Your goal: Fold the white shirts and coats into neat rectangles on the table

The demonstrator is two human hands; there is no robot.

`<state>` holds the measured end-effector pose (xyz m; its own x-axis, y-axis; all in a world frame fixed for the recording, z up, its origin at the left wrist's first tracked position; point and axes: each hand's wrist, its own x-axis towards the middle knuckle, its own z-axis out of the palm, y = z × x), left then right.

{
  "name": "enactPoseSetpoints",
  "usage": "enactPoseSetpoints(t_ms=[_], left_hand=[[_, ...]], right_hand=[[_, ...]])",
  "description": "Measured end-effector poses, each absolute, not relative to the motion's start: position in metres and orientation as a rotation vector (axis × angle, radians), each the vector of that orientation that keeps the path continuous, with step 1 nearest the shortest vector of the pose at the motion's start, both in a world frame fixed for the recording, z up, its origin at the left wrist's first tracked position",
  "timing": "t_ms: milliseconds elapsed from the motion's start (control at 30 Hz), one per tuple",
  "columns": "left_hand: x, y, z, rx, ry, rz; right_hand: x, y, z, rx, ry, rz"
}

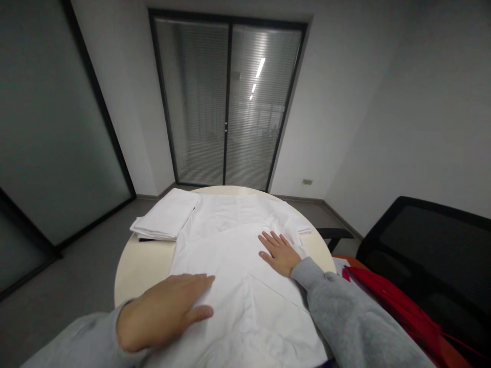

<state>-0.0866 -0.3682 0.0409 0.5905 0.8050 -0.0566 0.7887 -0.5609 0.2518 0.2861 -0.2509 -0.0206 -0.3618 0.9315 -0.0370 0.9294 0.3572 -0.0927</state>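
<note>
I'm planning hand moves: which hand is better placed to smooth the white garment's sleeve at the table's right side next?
Probably the right hand: it is palm-down near that sleeve, while the left hand is farther away, across the white garment.

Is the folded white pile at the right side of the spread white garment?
No, the folded pile lies on the table, left of the spread garment.
</note>
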Motion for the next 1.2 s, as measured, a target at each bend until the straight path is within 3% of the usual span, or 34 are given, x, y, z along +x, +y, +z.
enactPoseSetpoints(t_ms=[167, 333, 633, 800, 1000, 1200], left_hand=[[-0.040, -0.279, 0.083, 2.564, 1.146, 0.154], [0.034, -0.177, 0.095, 2.598, 1.149, 0.268], [0.224, -0.089, 0.070, 2.550, 1.268, 0.440], [0.264, -0.066, 0.042, 2.481, 1.394, 0.379], [0.275, -0.047, 0.026, 2.373, 1.466, 0.334], [0.273, -0.038, 0.029, 2.335, 1.414, 0.421]], right_hand=[[0.278, -0.293, 0.002, -1.788, -2.454, -0.221], [0.277, -0.361, 0.019, -1.802, -2.344, -0.452], [0.274, -0.384, -0.028, -1.880, -2.247, -0.649], [0.297, -0.396, -0.027, -2.151, -1.775, -0.834], [0.330, -0.412, -0.048, -2.435, -1.638, -0.684], [0.370, -0.417, -0.072, -2.378, -1.766, -0.330]])
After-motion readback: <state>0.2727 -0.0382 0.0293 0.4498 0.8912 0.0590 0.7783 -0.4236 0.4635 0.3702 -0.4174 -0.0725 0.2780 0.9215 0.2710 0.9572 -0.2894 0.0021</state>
